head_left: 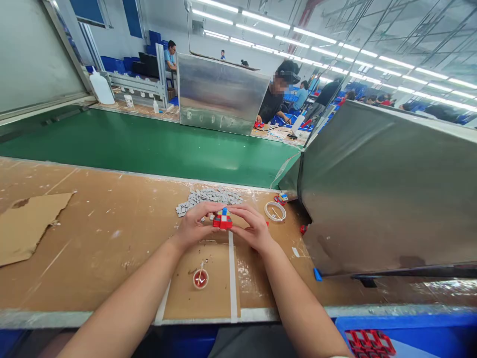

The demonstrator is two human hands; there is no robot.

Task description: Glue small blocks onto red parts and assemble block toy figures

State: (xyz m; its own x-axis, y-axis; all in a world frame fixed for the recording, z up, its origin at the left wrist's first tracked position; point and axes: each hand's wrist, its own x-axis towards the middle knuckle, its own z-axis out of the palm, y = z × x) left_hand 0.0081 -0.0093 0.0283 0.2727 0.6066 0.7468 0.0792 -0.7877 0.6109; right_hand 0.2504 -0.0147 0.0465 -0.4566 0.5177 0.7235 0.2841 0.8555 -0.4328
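Note:
Between my two hands, above the bench, is a small red toy-like piece [222, 222] with a blue tip and some yellow and grey parts. My left hand [196, 223] grips its left side with thumb and fingers. From the right, my right hand [253, 226] pinches the same piece. Just behind the hands lies a heap of small grey tiles [208, 196]. Nearer to me, a small cup of red liquid [200, 279] with a thin stick in it stands on a cardboard sheet [186, 303].
A white tape ring [275, 211] and another coloured piece [282, 198] lie right of the heap. Torn cardboard [30, 228] is at left. A metal panel [387, 199] bounds the right side. Beyond the green belt [156, 144] a person [276, 94] works. A blue bin [417, 328] holds red parts.

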